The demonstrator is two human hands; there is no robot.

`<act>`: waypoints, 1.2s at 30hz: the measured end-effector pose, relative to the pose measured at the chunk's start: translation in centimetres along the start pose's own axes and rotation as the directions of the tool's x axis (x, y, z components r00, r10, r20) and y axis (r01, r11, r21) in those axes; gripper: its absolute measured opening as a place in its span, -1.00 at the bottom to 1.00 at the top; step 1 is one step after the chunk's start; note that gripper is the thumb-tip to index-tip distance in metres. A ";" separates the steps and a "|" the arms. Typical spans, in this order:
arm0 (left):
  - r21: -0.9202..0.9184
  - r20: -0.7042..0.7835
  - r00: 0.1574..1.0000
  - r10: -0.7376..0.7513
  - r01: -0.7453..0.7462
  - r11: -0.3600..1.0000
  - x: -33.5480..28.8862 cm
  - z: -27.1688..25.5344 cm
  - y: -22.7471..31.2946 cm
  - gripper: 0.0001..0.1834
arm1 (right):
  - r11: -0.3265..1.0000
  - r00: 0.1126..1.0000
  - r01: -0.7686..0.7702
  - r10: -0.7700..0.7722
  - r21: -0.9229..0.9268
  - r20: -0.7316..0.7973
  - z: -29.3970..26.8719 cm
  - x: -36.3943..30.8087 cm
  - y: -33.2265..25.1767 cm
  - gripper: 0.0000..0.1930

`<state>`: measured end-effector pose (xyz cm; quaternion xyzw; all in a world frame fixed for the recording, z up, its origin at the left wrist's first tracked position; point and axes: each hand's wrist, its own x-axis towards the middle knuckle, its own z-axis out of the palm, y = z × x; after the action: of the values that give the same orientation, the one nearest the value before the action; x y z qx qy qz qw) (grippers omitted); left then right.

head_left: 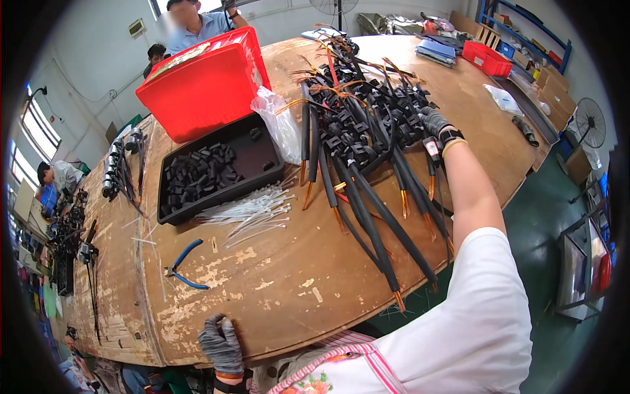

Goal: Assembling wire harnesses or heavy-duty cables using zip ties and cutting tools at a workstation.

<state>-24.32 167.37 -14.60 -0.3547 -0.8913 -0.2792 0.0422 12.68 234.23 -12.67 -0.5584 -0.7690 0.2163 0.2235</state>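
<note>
My right hand [436, 123], in a grey knit glove, reaches to the far right side of a heap of black cables [354, 125]. Its fingers are bent round a black cable part at the heap's edge; the fingertips are partly hidden. The cables carry black clip-like blocks and end in bare copper strands, several hanging toward the near table edge. Near that edge, far to the left of the heap, my left hand [222, 345], gloved too, rests on the wood with its fingers curled in and nothing visible in them. Blue-handled cutters [186, 266] lie beyond it.
A black tray [190, 211] of small black blocks stands mid-table, with white cable ties [252, 211] beside it and a red crate [197, 92] behind. A clear plastic bag [279, 125] leans there. Another red bin [487, 59] sits far right. People work across the table.
</note>
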 end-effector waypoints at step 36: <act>0.047 -0.016 0.999 0.042 -0.041 0.998 0.6 0.1 0.3 -0.81 | 0.804 0.991 -0.124 0.072 0.582 0.112 0.4 -3.6 -3.2 -0.56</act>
<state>-24.61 167.95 -14.37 -0.3697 -0.8896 -0.2603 0.0640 11.03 229.80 -11.46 -0.4912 -0.6436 0.4777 0.3410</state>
